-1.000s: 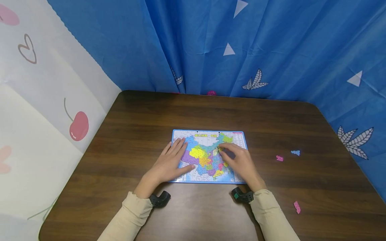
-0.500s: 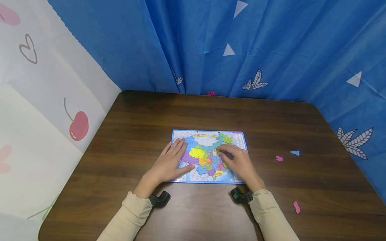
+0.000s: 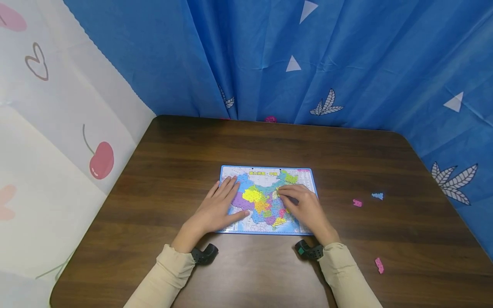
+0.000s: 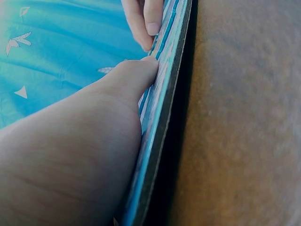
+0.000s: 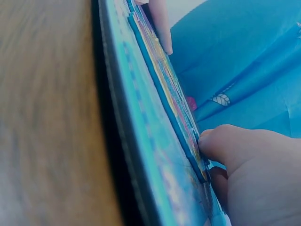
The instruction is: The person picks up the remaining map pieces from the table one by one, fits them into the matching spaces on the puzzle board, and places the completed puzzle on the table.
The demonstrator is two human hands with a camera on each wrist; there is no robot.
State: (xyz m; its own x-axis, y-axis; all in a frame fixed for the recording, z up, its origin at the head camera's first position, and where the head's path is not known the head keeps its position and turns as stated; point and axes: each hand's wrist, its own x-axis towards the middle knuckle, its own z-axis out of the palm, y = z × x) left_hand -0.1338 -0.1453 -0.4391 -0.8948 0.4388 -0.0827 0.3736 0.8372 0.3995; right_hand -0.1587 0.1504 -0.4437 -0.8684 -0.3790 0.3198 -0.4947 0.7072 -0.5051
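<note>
Fingers [image 3: 291,188] curled, right hand [image 3: 306,206] angles inward, grip pinching a small piece [image 3: 277,192] at the map [image 3: 254,196]; left of it, left hand [image 3: 215,209] lies flat, fingers spread.

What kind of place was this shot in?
Probably a makeshift, curtained-off recording booth: blue patterned curtain across the back, white printed sheet at left, black devices on both wrists. The room beyond isn't visible.
</note>
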